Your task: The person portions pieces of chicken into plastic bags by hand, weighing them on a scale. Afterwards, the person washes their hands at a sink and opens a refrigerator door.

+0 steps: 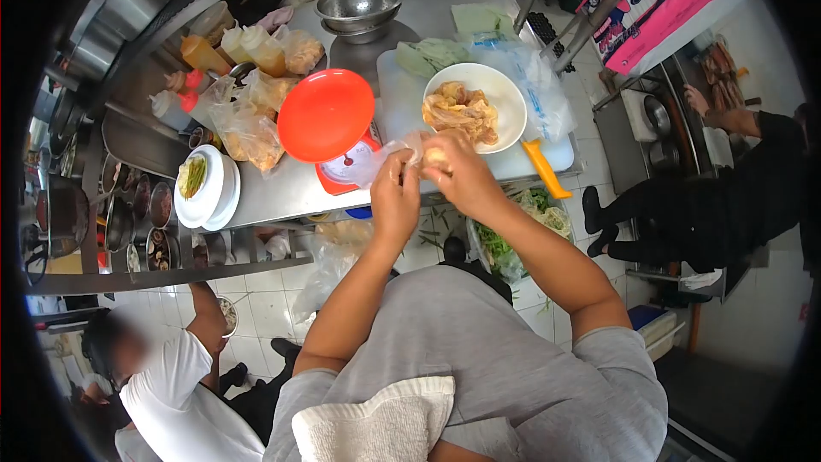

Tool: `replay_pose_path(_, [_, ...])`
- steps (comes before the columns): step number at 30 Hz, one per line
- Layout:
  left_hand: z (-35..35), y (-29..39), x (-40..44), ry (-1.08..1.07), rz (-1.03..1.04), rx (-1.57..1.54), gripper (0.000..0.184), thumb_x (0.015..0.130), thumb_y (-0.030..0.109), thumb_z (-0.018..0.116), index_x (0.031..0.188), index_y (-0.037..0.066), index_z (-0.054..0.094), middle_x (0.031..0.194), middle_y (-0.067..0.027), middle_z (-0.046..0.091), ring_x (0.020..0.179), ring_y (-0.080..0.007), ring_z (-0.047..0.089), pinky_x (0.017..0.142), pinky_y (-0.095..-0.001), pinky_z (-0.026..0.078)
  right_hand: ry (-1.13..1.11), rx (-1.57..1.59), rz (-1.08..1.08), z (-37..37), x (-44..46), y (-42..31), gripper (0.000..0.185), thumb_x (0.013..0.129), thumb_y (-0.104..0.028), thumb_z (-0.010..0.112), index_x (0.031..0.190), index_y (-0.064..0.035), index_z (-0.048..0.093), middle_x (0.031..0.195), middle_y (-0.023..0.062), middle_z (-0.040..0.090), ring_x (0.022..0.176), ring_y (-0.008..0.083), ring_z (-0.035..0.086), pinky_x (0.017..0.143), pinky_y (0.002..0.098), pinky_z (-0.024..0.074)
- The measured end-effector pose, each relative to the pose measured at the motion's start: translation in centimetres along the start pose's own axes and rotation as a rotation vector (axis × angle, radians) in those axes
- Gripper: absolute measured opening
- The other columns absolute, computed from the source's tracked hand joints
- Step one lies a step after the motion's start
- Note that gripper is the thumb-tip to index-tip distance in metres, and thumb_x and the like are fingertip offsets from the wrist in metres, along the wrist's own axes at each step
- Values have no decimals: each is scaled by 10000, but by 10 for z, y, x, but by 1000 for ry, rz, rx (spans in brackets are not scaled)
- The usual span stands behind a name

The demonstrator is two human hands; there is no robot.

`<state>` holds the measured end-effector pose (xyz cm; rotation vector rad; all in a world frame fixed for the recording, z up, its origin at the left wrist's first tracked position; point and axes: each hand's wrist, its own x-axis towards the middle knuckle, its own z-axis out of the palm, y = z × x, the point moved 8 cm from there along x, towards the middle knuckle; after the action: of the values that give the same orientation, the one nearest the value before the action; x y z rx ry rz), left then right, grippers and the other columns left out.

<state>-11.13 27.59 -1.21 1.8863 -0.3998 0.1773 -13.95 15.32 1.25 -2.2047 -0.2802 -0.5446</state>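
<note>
Both my hands are close together over the table's front edge, between a red scale and a white bowl. My left hand point(396, 192) is closed on a thin clear plastic bag point(372, 164). Beside it, my right hand point(459, 173) has its fingers curled round a pale piece, apparently raw meat, at the bag's mouth. The white bowl point(513, 111) holds raw chicken pieces point(460, 109) and stands on a white cutting board point(398, 107). Left of my hands is the scale with its red pan point(326, 115). A yellow-handled knife point(546, 168) lies right of the bowl.
Filled plastic bags point(252, 124), sauce bottles point(262, 50) and stacked white plates point(203, 192) stand on the left. Metal bowls point(358, 7) are at the back. One co-worker point(184, 376) is at lower left, another point(710, 205) at right. Greens point(505, 244) sit below the table edge.
</note>
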Motion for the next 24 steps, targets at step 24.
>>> replay_pose_path(24, [30,3,1,-196,-201,-358,164,897,105,497,1003,-6,554,719,-40,586,608,-86,549,551,-227,419,137,248,435,11,-13,60,161,839,-87,569,989,-51,523,973,84,561,861,174,563,761,300,462])
